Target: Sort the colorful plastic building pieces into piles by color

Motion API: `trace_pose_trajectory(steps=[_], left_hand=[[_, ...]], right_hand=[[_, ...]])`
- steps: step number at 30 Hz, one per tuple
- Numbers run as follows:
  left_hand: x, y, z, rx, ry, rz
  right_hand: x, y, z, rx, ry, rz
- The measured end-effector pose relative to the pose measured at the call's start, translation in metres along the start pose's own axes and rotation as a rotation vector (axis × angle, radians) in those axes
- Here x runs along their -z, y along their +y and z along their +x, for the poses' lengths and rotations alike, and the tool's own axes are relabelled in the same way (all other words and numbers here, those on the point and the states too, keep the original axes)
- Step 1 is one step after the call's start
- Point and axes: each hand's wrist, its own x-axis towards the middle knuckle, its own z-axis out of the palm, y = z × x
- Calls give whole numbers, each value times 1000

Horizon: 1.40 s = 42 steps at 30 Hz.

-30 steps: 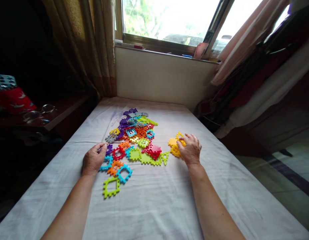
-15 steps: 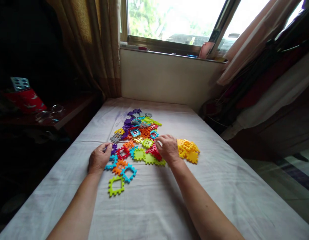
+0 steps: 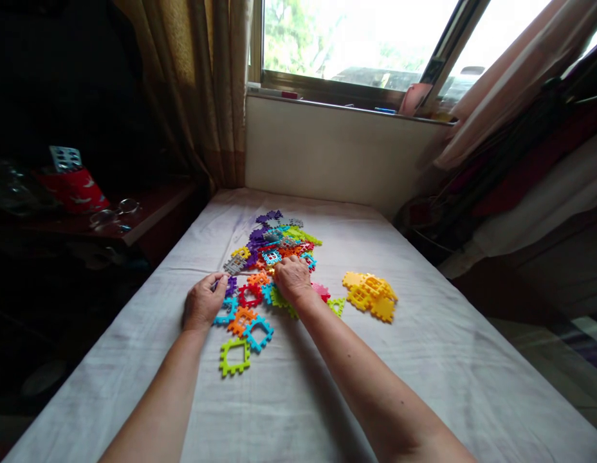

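Observation:
A heap of flat plastic interlocking blocks with toothed edges, in several colours, lies on the bed sheet. At its left edge my left hand (image 3: 205,302) is closed, with a bit of a purple block showing between thumb and fingers. Another purple block (image 3: 231,286) lies beside its fingertips. My right hand (image 3: 293,278) bends down over the middle of the heap, fingers curled and their tips hidden; a blue window-shaped block (image 3: 271,257) lies just beyond it. Nearer me are a red frame block (image 3: 250,296), an orange block (image 3: 241,321), a blue frame block (image 3: 258,334) and a lime-green frame block (image 3: 235,357).
A separate pile of yellow blocks (image 3: 370,297) sits right of the heap. On a dark side table at the left are a red pouch (image 3: 79,191) and eyeglasses (image 3: 116,215). Beyond the bed are a curtain (image 3: 206,96) and a window; clothes hang at the right.
My right hand has moved left from beside the yellow pile onto the middle of the heap. Red and lime-green blocks under it have shifted. The left hand keeps its place; the view has turned slightly.

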Motion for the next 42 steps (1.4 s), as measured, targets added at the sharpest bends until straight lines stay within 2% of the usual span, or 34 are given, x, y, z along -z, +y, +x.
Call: trace_pose_trajectory(steps=[4, 7, 11, 14, 17, 20, 23, 26, 29, 34, 38, 42], left_hand=[[2, 1, 0, -3, -8, 13], [3, 2, -1, 8, -21, 21], [2, 2, 0, 29, -22, 14], [0, 0, 1, 32, -16, 12], [0, -1, 2, 19, -12, 17], [1, -1, 1, 15, -7, 23], [1, -2, 1, 11, -7, 25], [0, -3, 2, -7, 9, 21], [-1, -4, 2, -11, 18, 19], [-1, -3, 1, -8, 1, -3], [-1, -3, 0, -8, 9, -19], [-1, -3, -1, -22, 6, -18]], right_hand=[[3, 3, -11, -15, 33, 66], [9, 16, -28, -30, 52, 180], [17, 58, -59, -141, 170, 206], [20, 104, -84, -321, 267, 106], [16, 143, -106, -521, 312, -6], [11, 163, -122, -606, 303, -64], [7, 167, -129, -618, 301, -70], [11, 161, -126, -581, 349, -48], [21, 143, -110, -494, 366, -9], [31, 80, -60, -210, 215, 70], [22, 23, -14, 37, 113, 90], [13, -13, 29, 187, 87, 108]])
